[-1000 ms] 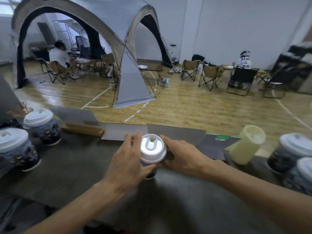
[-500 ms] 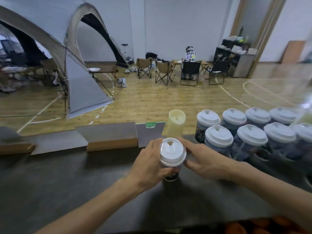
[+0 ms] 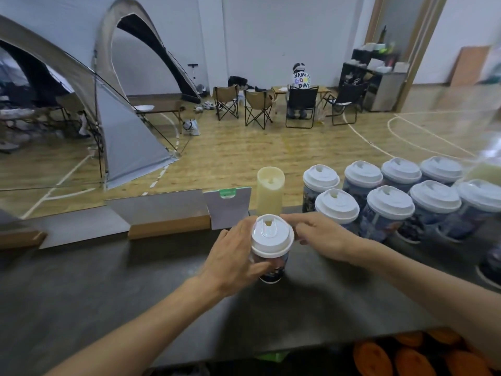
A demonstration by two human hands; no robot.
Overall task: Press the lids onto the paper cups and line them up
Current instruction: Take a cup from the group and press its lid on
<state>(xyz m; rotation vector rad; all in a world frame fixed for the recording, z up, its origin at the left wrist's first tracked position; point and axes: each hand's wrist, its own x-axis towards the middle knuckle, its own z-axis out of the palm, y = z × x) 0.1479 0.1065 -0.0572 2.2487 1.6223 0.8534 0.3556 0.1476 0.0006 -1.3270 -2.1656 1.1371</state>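
A dark printed paper cup (image 3: 271, 268) with a white lid (image 3: 272, 236) stands on the dark table (image 3: 108, 289) in the middle of the head view. My left hand (image 3: 233, 259) wraps around the cup's left side. My right hand (image 3: 320, 236) is at the lid's right rim, fingertips touching it. To the right, several lidded cups (image 3: 387, 210) stand in two rows.
A tall pale yellow sleeve of lids (image 3: 269, 191) stands just behind the cup. Grey boards in wooden holders (image 3: 168, 213) line the table's far edge. Orange round items (image 3: 412, 354) lie below the near edge. Beyond are a tent, folding chairs and a seated person.
The view has swung to the right, bringing the rows of lidded cups into sight. Both hands have stayed on the cup; the right fingers now rest at the lid's rim.
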